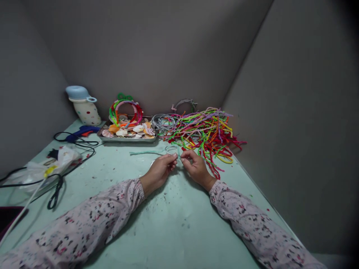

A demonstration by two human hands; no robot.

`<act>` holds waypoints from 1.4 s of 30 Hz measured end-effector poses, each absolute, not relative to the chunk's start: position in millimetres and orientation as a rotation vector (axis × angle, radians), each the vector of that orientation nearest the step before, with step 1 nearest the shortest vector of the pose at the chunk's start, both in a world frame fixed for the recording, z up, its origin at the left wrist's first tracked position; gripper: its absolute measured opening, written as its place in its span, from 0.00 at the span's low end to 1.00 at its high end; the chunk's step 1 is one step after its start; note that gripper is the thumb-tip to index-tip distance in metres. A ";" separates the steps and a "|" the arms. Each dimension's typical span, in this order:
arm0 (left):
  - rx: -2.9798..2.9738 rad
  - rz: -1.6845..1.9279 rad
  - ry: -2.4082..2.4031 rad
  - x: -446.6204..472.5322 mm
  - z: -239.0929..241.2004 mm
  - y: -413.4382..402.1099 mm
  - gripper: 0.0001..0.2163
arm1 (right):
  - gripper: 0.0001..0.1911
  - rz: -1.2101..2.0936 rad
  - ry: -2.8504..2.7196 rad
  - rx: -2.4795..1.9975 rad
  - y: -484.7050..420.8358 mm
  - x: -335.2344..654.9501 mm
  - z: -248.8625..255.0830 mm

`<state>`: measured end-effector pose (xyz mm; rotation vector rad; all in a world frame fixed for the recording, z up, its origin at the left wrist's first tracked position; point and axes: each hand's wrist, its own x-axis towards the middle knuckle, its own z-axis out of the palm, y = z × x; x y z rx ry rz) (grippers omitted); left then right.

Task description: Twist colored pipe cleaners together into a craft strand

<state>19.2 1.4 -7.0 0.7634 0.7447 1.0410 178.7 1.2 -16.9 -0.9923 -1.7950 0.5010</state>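
Note:
Near the middle of the table, my left hand (159, 172) pinches a mint-green pipe cleaner (146, 152), whose fuzzy tail sticks out to the left. A thin wire loop (170, 148) shows just above these fingertips; whether it joins the pipe cleaner I cannot tell. My right hand (196, 168) is closed in a pinch just to the right, at a short upright end of the same mint-green strand. The fingers hide the spot where the pieces meet.
Behind my hands lie a metal tray (127, 140) of seashells with colourful hoops, a coil of grey wire (165, 122) and a heap of pipe cleaners (207, 129). At left are a bottle (85, 108), a blue glue gun (82, 131), black cable (84, 158) and a plastic bag (64, 157).

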 end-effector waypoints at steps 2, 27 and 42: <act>0.760 1.044 0.736 18.9 -7.6 1.2 0.10 | 0.03 0.506 -1.801 -0.999 0.3 178.8 -16.5; 0.831 1.018 0.701 20.1 -9.3 0.2 0.11 | 0.03 0.513 -1.790 -1.011 -0.3 179.1 -16.8; 1.274 1.240 1.181 19.8 4.4 -5.6 0.13 | 0.05 0.367 -1.896 -0.957 2.1 182.6 -18.4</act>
